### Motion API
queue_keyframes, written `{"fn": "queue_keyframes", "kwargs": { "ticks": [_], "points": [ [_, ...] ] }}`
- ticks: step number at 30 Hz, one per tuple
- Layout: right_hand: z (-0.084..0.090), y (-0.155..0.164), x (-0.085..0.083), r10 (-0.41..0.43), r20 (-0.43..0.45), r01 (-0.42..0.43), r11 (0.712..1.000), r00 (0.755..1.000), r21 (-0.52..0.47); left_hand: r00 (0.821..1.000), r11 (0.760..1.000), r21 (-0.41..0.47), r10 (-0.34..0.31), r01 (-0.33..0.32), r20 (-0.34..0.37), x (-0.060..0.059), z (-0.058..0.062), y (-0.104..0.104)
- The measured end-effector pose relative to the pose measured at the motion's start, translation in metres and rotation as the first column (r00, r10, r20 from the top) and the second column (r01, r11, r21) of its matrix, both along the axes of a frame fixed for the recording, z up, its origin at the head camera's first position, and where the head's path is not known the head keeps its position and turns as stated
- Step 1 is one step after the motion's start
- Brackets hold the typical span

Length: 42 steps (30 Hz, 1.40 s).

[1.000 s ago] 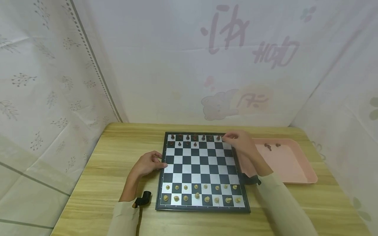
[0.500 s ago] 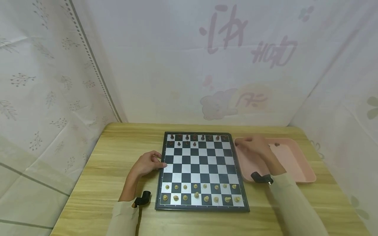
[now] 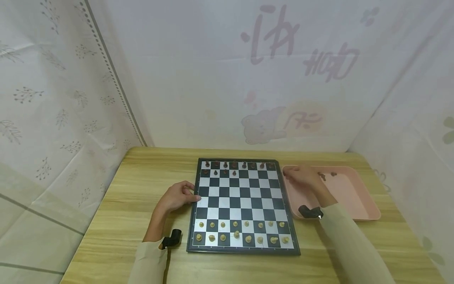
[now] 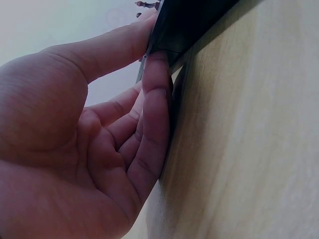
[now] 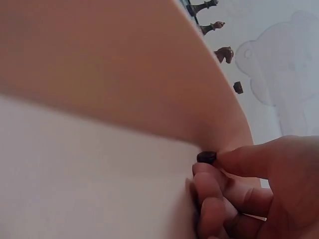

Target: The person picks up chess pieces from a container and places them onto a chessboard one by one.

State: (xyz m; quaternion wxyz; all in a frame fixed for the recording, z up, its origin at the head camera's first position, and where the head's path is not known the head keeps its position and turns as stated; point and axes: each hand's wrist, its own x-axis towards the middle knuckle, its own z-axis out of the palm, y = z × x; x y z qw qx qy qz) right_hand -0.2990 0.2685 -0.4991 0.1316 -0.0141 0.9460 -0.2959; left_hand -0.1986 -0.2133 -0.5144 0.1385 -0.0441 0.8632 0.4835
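A black-and-white chessboard (image 3: pixel 244 197) lies on the wooden table, with pale pieces (image 3: pixel 241 232) in its two near rows and dark pieces (image 3: pixel 230 167) along the far rows. My left hand (image 3: pixel 177 197) grips the board's left edge (image 4: pixel 172 35), thumb on top and a finger against the rim. My right hand (image 3: pixel 301 177) is inside the pink tray (image 3: pixel 358 209) at its left end. There its fingertips (image 5: pixel 234 162) pinch a small dark piece (image 5: pixel 206 157). Two more dark pieces (image 3: pixel 322 176) lie at the tray's far side.
White patterned cloth walls close in the table at the back and both sides. Bare wood (image 3: pixel 142 177) shows left of the board and along the near edge. The tray sits tight against the board's right side.
My right hand left the board's far right corner and moved right into the pink tray, where it now pinches a dark piece. The left hand stayed on the board's edge.
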Motion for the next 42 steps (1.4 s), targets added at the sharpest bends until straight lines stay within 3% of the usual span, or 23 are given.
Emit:
{"fn": "queue_keyframes", "kwargs": {
  "ticks": [22, 30, 42],
  "points": [
    [-0.006, 0.000, 0.003, -0.021, -0.075, 0.018, 0.999, 0.997, -0.040, 1.000, 1.000, -0.005, -0.003, 0.003, -0.008, 0.000, 0.000, 0.000],
    [-0.011, 0.004, 0.000, 0.023, -0.120, -0.032, 0.996, 0.993, -0.078, 1.000, 1.000, 0.010, -0.013, 0.014, -0.016, 0.002, 0.001, 0.001],
    [-0.016, 0.004, -0.003, 0.019, -0.082, -0.029, 0.993, 0.996, -0.116, 1.000, 1.000, 0.007, -0.014, 0.014, -0.015, 0.002, 0.002, 0.001]
  ]
}}
